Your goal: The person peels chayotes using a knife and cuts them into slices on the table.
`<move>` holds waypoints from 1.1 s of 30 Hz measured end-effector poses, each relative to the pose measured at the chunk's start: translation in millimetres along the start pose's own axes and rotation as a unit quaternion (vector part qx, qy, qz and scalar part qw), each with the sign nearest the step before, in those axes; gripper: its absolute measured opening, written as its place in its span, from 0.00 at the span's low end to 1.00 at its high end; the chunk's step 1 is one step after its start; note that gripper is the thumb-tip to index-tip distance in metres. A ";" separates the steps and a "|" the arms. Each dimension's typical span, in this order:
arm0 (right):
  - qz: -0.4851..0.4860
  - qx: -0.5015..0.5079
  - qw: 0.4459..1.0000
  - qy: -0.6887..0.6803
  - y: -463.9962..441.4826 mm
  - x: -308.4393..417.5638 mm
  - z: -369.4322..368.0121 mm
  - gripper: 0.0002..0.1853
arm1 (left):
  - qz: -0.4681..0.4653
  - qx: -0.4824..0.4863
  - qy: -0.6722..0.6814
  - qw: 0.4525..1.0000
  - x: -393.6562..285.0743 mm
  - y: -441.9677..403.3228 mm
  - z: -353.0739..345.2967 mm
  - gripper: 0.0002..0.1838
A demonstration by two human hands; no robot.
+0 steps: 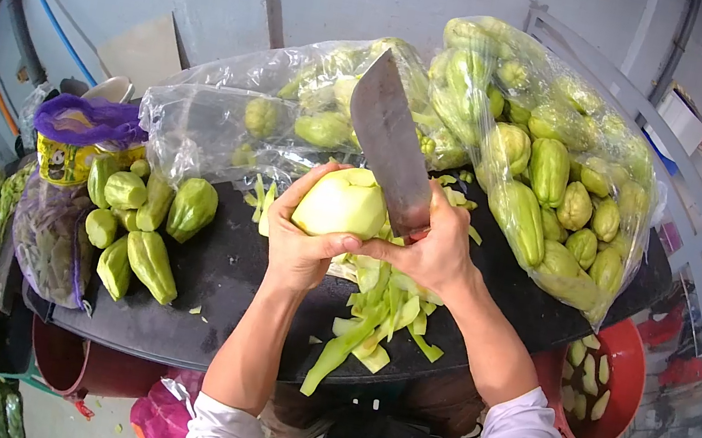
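Note:
A pale, peeled chayote point(340, 204) sits in my left hand point(301, 231), whose fingers curl round its side. My right hand point(437, 250) grips a broad-bladed knife point(391, 137) low down, with the blade pointing up and away from me; its handle is hidden by the hand. The blade is close beside the chayote, and I cannot tell whether they touch. Both thumbs meet in front, at the base of the chayote. Below the hands, a heap of green peelings point(381, 317) lies on the dark table point(236, 293), some hanging over the front edge.
Unpeeled chayotes point(147, 264) lie at the table's left, beside a purple mesh bag point(55, 239). Clear plastic bags of chayotes point(551, 188) stand at the back and right. A red bucket point(632, 359) with pale pieces in liquid is below right. A metal railing point(694, 221) runs along the right.

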State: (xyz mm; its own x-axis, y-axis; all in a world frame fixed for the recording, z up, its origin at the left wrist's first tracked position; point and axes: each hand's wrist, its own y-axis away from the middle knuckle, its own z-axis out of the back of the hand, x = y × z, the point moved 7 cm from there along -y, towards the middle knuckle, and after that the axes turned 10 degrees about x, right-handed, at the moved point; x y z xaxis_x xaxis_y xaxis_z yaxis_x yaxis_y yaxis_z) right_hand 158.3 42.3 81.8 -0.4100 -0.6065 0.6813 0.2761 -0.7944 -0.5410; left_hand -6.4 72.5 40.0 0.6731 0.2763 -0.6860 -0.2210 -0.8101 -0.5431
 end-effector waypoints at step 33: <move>-0.040 0.080 0.995 -0.039 0.8 -7.9 -24.6 0.30 | -0.016 -0.079 -0.042 0.996 -4.2 3.7 -4.8 0.40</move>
State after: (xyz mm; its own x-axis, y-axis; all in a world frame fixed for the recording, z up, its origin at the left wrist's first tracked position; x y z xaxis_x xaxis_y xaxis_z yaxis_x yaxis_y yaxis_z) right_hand 140.4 47.3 63.9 -0.3687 -0.5369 0.7588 0.3828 -0.8316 -0.4025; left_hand -6.7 65.8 43.2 0.6154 0.3392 -0.7115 -0.0821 -0.8702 -0.4858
